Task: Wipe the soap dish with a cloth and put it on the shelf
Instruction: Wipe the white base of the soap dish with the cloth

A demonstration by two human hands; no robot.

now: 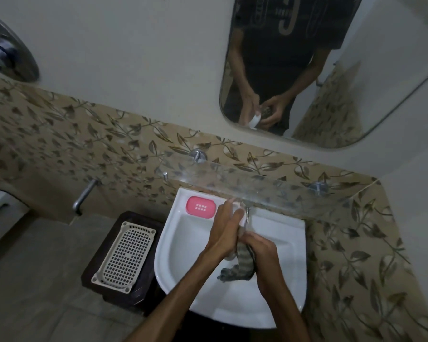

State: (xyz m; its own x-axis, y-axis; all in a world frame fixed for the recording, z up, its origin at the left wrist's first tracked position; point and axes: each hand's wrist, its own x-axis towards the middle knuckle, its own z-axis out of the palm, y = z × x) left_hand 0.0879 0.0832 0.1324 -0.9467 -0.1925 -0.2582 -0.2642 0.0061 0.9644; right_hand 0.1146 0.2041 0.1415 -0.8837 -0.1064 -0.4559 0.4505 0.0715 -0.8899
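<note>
Over the white sink (169, 257), my left hand (224, 233) is shut on a white soap dish (243, 217), which my fingers mostly hide. My right hand (263, 253) grips a grey striped cloth (242, 266) and presses it against the dish; the cloth's tail hangs into the basin. A pink slotted soap dish part (201, 206) lies on the sink's back left rim. A clear glass shelf (257, 186) on two metal pegs runs along the wall just above the sink.
A small tap (247, 214) stands behind my hands. A cream plastic basket (124, 257) rests on a dark stool to the left of the sink. A wall spout (83, 197) sticks out at the left. The mirror (356, 82) reflects both hands.
</note>
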